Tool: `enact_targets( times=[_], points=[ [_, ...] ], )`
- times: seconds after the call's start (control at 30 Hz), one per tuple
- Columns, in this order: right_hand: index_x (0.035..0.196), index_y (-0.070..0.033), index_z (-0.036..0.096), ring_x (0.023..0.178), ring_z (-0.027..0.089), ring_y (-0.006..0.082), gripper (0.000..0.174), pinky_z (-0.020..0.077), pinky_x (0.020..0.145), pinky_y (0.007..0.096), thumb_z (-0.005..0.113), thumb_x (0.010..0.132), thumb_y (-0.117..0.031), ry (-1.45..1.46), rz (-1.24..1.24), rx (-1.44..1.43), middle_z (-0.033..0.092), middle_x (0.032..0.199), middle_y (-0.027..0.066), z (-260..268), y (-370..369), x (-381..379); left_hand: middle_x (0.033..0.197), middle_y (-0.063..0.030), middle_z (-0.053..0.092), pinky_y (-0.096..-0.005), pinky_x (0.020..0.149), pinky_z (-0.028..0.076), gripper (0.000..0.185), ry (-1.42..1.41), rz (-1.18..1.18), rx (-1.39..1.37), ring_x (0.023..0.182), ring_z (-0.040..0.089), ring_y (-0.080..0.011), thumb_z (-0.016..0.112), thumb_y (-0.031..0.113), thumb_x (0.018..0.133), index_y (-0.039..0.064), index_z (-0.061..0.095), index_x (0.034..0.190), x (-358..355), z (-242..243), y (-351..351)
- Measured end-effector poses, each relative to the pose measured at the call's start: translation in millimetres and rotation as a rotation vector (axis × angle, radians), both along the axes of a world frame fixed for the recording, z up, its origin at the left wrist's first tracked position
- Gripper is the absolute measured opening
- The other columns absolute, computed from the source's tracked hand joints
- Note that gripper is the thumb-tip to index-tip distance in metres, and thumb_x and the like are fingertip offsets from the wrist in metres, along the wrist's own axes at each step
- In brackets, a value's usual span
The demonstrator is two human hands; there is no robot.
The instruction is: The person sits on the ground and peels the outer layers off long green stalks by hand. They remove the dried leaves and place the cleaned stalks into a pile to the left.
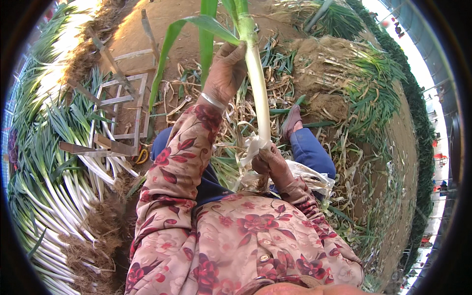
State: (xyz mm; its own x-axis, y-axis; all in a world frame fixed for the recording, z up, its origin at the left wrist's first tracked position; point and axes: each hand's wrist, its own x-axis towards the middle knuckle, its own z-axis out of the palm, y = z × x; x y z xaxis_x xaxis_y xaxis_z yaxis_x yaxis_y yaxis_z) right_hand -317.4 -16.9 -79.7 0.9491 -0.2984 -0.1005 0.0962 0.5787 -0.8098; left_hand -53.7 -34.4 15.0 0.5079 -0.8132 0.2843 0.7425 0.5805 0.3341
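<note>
Before my chest is one large green onion (258, 84), its pale stalk nearly upright in the picture and its green leaves at the top. My left hand (226, 72) grips it where the leaves leave the stalk; one long leaf bends down over that wrist. Lower down, my right hand (271, 162) is closed around the root end. Loose whitish outer skin (254, 147) hangs there beside the fingers, and the roots are mostly hidden. Peeled skins and leaf scraps (228, 129) cover the ground between my legs.
Rows of green onions (62, 195) with brown roots lie at the left. Near them stand a wood-and-metal frame (138, 107) and yellow-handled scissors or shears (142, 156). More onion bundles (368, 73) lie at the upper right. White plastic (313, 177) is by my right leg.
</note>
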Motion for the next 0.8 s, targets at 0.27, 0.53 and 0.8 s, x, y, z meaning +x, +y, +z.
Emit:
enact_targets(
  times=[0.27, 0.53, 0.8],
  points=[
    [0.09, -0.007, 0.056, 0.042, 0.039, 0.0058, 0.02, 0.0278, 0.038, 0.0236, 0.063, 0.099, -0.024, 0.185, -0.146, -0.184, 0.045, 0.055, -0.0039, -4, -1, 3, 0.104, -0.0101, 0.068, -0.027, 0.089, 0.057, 0.014, -0.029, 0.147, 0.172, 0.096, 0.067, -0.0174, 0.064, -0.004, 0.093, 0.0, 0.062, 0.107, -1, 10, 6],
    [0.092, -0.008, 0.057, 0.043, 0.037, 0.0056, 0.038, 0.0275, 0.04, 0.0227, 0.061, 0.098, -0.045, 0.19, -0.19, -0.177, 0.043, 0.056, -0.0044, -10, -6, 0, 0.093, -0.0038, 0.069, -0.026, 0.077, 0.051, 0.01, -0.27, 0.271, 0.223, 0.085, 0.064, -0.0121, 0.067, -0.001, 0.093, 0.001, 0.065, 0.103, 2, 2, 6],
    [0.097, -0.007, 0.057, 0.041, 0.036, 0.007, 0.06, 0.0271, 0.039, 0.0228, 0.049, 0.095, -0.066, 0.112, -0.137, -0.17, 0.042, 0.054, -0.0021, 9, -8, -8, 0.095, -0.004, 0.07, -0.0282, 0.079, 0.051, 0.012, -1.34, 0.705, 0.674, 0.086, 0.064, -0.0151, 0.06, 0.01, 0.099, 0.003, 0.07, 0.097, -12, 9, 24]
  ],
)
